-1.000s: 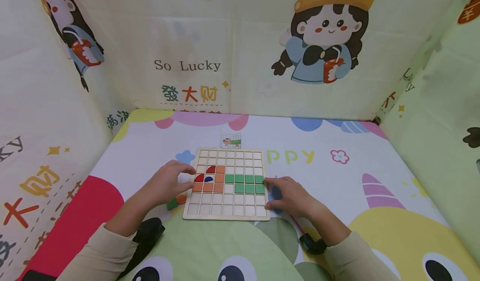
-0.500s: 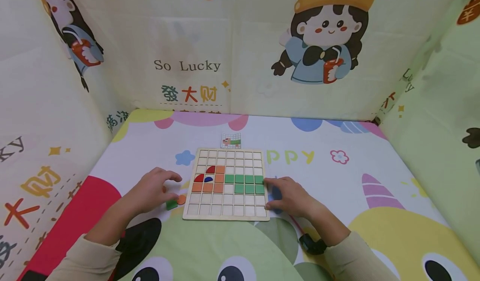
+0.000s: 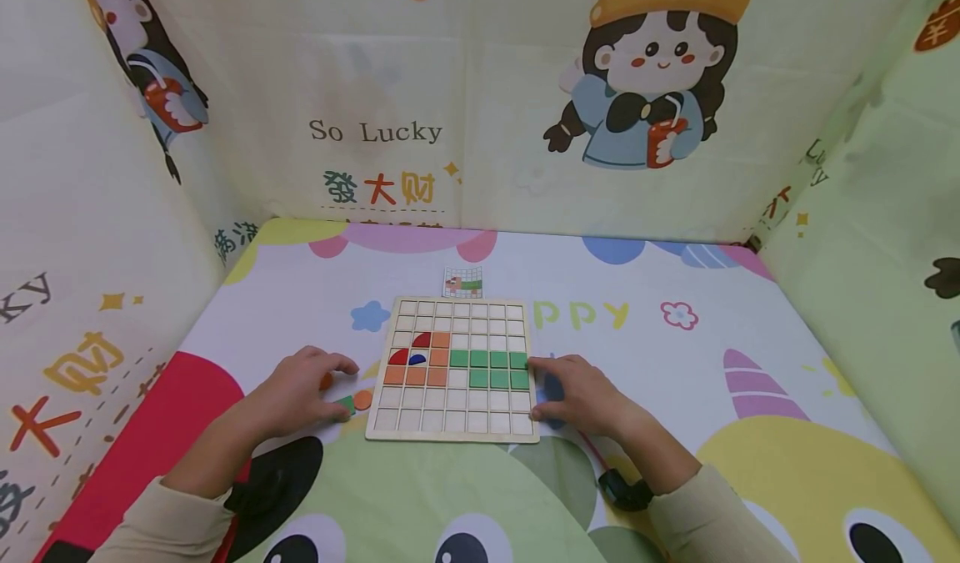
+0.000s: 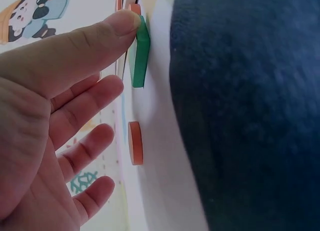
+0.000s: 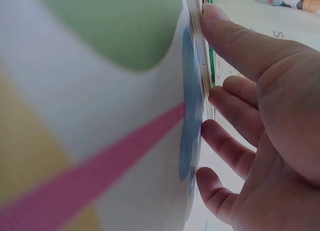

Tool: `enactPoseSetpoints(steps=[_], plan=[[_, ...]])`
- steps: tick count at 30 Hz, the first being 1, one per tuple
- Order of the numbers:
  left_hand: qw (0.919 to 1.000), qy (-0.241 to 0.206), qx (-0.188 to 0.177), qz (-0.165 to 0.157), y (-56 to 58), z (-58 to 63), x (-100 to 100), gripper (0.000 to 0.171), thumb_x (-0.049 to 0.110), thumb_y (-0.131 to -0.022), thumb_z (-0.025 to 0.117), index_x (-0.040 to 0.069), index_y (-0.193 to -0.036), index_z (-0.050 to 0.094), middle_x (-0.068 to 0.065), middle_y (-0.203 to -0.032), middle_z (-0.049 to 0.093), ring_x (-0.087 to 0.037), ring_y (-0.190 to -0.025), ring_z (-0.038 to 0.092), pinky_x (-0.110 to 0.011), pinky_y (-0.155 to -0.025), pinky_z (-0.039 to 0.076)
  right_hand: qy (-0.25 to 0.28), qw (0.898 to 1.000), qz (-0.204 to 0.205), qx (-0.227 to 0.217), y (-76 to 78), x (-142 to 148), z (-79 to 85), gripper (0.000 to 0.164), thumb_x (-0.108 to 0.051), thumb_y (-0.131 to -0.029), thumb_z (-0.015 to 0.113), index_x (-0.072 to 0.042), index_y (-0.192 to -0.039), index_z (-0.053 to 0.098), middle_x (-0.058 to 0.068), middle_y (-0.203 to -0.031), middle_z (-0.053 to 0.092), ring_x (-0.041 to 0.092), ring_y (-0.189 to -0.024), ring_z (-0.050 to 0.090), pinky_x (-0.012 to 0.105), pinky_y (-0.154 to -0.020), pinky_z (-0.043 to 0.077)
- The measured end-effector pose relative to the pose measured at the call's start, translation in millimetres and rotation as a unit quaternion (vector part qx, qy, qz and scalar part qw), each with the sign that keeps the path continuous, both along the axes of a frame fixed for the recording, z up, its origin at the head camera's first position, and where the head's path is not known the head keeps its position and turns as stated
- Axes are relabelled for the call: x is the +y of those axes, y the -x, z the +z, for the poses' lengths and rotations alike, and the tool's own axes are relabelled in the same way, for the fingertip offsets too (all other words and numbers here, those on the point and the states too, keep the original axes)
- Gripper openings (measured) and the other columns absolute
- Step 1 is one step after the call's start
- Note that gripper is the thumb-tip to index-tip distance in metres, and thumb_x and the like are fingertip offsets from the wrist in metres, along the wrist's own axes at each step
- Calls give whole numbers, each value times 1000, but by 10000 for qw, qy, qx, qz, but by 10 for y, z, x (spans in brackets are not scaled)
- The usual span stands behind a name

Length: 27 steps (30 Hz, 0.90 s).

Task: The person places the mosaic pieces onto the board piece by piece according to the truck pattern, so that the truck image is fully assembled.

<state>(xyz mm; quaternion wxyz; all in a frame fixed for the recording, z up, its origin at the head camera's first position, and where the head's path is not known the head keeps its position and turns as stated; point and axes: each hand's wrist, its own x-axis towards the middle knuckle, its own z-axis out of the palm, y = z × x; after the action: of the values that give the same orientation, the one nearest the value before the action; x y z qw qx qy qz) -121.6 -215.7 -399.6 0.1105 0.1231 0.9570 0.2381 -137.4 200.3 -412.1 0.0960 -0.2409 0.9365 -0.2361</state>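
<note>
My left hand [image 3: 296, 392] hovers low left of the wooden grid board [image 3: 453, 440], fingers loosely spread. Its thumb tip reaches the end of a loose green block [image 4: 140, 56] in the left wrist view; whether it presses it I cannot tell. An orange disc [image 4: 135, 143] lies beneath the other fingers, and another orange round piece [image 3: 363, 399] sits between block and board. At the board's right edge rests my right hand [image 3: 581, 392], thumb and fingertips against the rim. Set in the grid are red quarter-rounds [image 3: 398, 357], a blue half-round [image 3: 417, 359], orange squares [image 3: 436, 375] and green squares [image 3: 498, 377].
A small pattern card [image 3: 462, 282] lies just behind the board. Printed cloth covers the table [image 3: 637, 271], and cloth walls [image 3: 510, 188] stand at the back and both sides. A black object [image 3: 626, 490] is by the right wrist.
My left hand has let go of the board's left edge and moved left and slightly down to the loose pieces. The right hand and the board have stayed in place.
</note>
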Motion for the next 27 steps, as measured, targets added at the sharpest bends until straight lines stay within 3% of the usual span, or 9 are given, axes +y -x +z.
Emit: enactPoseSetpoints(steps=[10,18,27], plan=[[9996,-19,278,10,24,-44,-43,58,22,-63,94,9,-113,68,-6,-105,61,-34,-109,50,-38,-71,58,5,10000,8,-15,-3,2,6,69,-31,-82,83,-6,-140,56,13,-134,60,36,-123,51,53,-98,43],[9999,-96,77,0,81,-52,-83,44,21,-66,93,12,-101,69,-3,-96,59,-30,-101,51,-34,-69,56,14,10000,10,-9,0,0,5,69,-31,-82,83,-5,-140,56,13,-134,60,37,-124,51,53,-99,43],[9999,-124,94,-62,88,-30,-64,37,17,-72,90,11,-102,70,-4,-96,59,-28,-98,51,-31,-67,55,40,10000,-25,-65,3,0,6,69,-31,-82,83,-6,-140,56,13,-133,60,36,-124,50,53,-99,42]])
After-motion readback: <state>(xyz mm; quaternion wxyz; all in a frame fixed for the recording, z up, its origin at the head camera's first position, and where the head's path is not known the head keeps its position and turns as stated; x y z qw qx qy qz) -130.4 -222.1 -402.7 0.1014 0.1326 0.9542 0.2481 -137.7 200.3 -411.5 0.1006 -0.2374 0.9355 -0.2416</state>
